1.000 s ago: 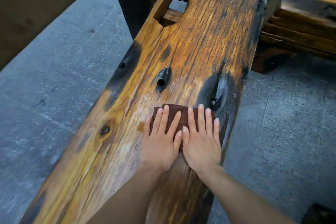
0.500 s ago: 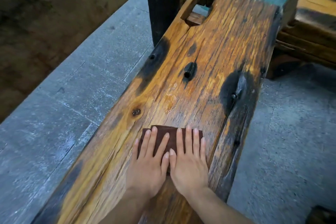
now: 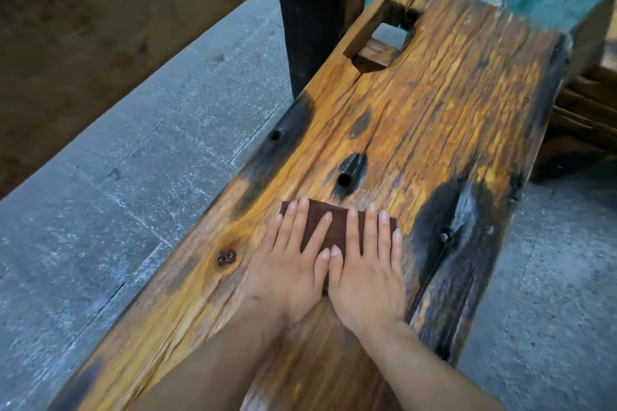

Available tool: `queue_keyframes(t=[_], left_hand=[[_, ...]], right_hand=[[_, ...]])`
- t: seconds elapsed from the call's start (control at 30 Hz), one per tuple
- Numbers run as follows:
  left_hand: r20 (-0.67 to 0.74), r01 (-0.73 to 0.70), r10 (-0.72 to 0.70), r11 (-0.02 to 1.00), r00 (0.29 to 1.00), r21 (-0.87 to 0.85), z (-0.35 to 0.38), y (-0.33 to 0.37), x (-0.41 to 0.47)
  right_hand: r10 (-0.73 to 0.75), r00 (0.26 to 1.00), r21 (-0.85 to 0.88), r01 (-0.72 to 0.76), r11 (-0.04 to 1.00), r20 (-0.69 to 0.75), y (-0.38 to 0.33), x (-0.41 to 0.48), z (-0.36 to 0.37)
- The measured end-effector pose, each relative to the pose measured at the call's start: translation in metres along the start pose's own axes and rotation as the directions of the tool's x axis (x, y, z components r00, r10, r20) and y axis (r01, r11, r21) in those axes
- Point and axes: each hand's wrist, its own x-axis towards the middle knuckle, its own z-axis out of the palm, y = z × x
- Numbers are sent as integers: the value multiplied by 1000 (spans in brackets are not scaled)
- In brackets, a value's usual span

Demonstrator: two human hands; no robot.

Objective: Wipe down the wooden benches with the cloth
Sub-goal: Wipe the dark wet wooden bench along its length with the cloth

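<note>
Cloth [image 3: 337,227], dark brown and folded flat, lies mid-bench [image 3: 450,110] just short of the small dark hole [image 3: 344,179]. I have left hand [image 3: 293,264] and right hand [image 3: 367,270] side by side on it, thumbs touching, fingers straight and spread, gripping nothing. Flat palms, I judge, spread pressure across the rough grain; the far end with the square cut-out [image 3: 389,33] looks yet to be wiped.

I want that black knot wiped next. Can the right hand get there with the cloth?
Probably yes: the right hand, flat on the cloth, lies just beside the black knot, with bare bench between.
</note>
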Motion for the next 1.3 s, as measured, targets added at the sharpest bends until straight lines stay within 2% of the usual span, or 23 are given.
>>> queue_keyframes(t=[0.23,0.4,0.63,0.83,1.3], left_hand=[[14,23,-22,998,1000,-54,-9,15,104],[76,46,-39,994,996,-94,-18,23,170],[91,62,-51,990,995,-129,-27,24,202],[66,92,-83,985,994,-149,-22,18,170],[112,264,-251,957,962,-122,1,-57,-23]], right_hand=[[-22,999,-22,21,1000,-45,36,95,-25],[-22,999,-29,21,999,-44,55,154,-38],[-37,999,-61,35,998,-40,63,189,-47],[-31,999,-30,32,999,26,49,169,-48],[-159,982,62,154,986,101,-68,19,0]])
